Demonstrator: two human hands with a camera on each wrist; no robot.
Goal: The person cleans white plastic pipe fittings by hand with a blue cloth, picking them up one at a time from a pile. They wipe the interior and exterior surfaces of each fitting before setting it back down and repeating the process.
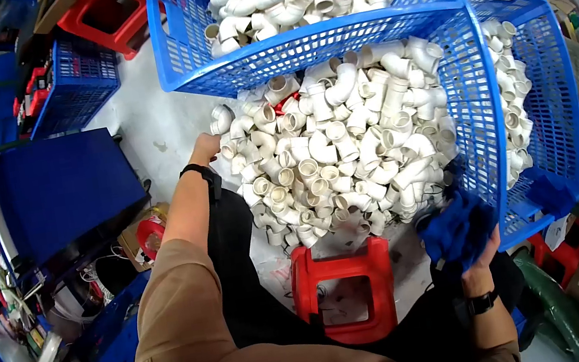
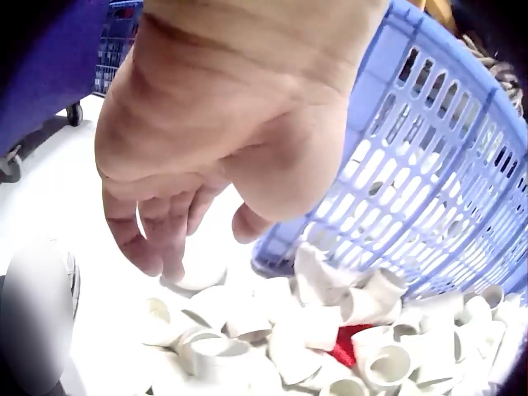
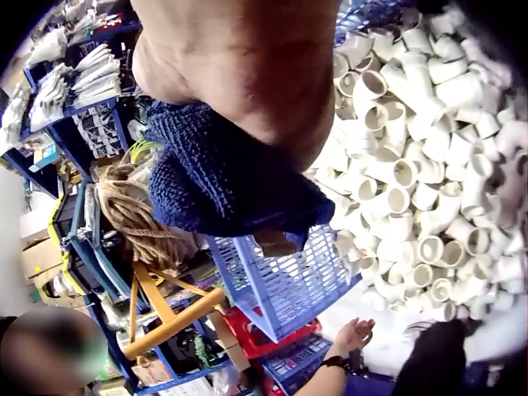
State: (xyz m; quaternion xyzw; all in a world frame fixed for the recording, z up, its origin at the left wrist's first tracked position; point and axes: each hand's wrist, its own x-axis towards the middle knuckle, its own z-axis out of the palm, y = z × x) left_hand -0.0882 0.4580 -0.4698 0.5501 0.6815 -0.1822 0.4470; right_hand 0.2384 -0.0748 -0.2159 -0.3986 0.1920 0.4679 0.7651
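Note:
At the left edge of a heap of white pipe fittings (image 1: 341,128), my left hand (image 1: 208,147) is beside an elbow fitting (image 1: 221,119). The left wrist view shows the left fingers (image 2: 169,235) extended downward and the thumb apart from them, with the fingertips over a white fitting (image 2: 202,274). My right hand (image 1: 486,253) grips a bunched dark blue cloth (image 1: 458,231) at the heap's right side. In the right wrist view the cloth (image 3: 210,177) hangs below the palm and hides most of the fingers.
A blue crate (image 1: 312,31) full of fittings stands behind the heap; another blue crate (image 1: 539,99) stands at the right. A red stool (image 1: 337,249) is between the person's legs. Scraps of red (image 1: 285,103) show among the fittings. A blue-topped cart (image 1: 66,188) stands at the left.

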